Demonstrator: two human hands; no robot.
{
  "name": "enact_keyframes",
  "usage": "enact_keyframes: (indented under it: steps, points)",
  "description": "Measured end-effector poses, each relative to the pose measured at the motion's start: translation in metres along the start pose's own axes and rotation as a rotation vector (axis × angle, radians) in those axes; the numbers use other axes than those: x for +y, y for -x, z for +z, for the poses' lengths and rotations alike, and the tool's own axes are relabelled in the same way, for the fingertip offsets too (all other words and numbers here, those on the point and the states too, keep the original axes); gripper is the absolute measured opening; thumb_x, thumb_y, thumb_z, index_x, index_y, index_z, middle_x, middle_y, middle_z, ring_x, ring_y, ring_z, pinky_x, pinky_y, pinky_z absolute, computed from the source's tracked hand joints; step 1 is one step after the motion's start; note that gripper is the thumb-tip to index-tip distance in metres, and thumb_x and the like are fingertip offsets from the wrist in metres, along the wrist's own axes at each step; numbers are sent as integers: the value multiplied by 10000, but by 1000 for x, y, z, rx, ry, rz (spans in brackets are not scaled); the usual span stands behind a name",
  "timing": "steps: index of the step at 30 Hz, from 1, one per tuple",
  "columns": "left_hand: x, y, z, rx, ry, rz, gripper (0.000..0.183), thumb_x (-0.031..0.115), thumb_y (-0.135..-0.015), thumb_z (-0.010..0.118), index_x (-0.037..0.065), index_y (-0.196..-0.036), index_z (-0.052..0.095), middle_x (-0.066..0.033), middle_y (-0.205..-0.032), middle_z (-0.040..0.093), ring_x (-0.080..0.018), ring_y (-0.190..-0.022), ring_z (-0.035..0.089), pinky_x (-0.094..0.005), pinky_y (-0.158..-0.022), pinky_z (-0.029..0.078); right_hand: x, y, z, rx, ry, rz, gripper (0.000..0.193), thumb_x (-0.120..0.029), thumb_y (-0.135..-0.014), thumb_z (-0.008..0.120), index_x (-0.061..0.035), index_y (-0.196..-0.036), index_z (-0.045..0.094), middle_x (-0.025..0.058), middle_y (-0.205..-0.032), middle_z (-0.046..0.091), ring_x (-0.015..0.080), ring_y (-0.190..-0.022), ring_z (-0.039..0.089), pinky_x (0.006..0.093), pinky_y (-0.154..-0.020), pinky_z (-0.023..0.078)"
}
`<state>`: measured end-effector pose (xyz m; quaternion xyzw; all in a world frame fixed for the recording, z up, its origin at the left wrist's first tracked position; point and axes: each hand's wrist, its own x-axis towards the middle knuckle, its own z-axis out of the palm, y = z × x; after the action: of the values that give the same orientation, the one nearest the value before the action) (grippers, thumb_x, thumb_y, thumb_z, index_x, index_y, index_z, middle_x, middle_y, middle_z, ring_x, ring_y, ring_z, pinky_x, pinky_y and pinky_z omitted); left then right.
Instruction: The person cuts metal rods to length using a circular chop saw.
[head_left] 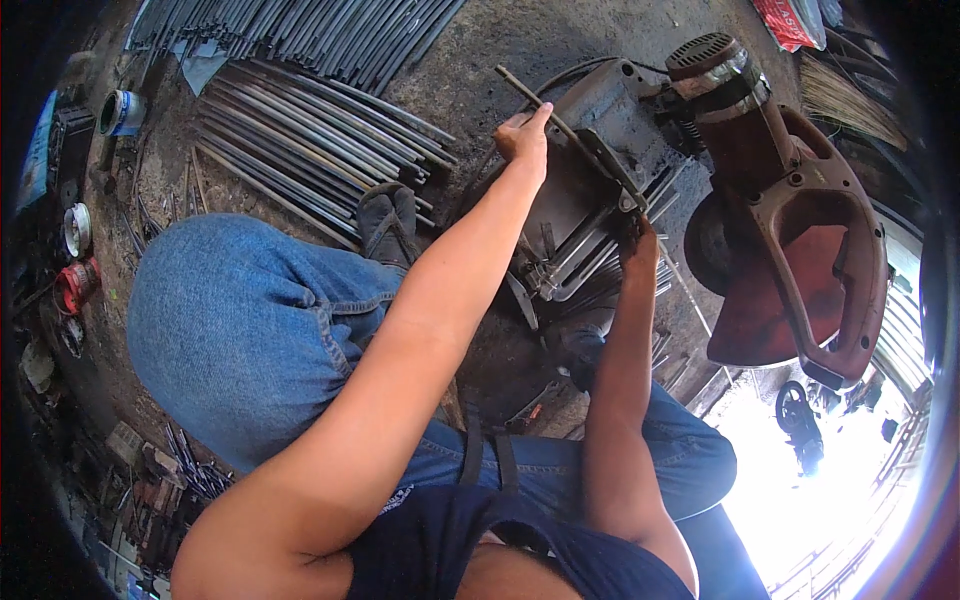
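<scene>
A thin metal rod (518,86) slants across the base (560,200) of a cut-off saw, its far end sticking out beyond my left hand (527,140). That hand is closed around the rod, the thumb stretched along it. My right hand (640,246) is at the clamp (627,200) near the rod's lower end. Its fingers look closed and dark, but what they grip is hidden. To the right, the saw's brown head (790,210) stands raised, with its loop handle (850,270) and red guard (770,310).
Many metal rods (310,130) lie in a bundle on the floor at the left, with another dark bundle (300,35) behind. My sandalled foot (388,222) rests beside them. A broom head (850,100) and a red-and-white bag (790,22) are at the far right. Bright light enters at lower right.
</scene>
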<state>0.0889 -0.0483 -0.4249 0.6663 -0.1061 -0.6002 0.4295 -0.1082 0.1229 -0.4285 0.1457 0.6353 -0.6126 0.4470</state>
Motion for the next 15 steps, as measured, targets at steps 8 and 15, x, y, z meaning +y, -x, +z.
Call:
enact_keyframes:
  steps: [8, 15]
  points:
    - [-5, -5, 3, 52, 19, 36, 233, 171, -703, 822, 15, -688, 649, -22, -745, 643, -138, -693, 547, -327, -686, 438, 0, -8, -6, -70, 33, -11, 366, -170, -1002, 366, 56, -1266, 480, 188, -1197, 577, 304, -1032, 612, 424, -878, 534]
    - [-2, 0, 7, 75, 141, 0, 249, 134, -703, 816, -23, -844, 683, -86, -892, 690, -184, -832, 628, -325, -817, 473, 5, -17, -15, 42, 4, -15, 310, -240, -988, 431, 16, -1058, 591, 90, -821, 648, 167, -613, 617, 255, -532, 537]
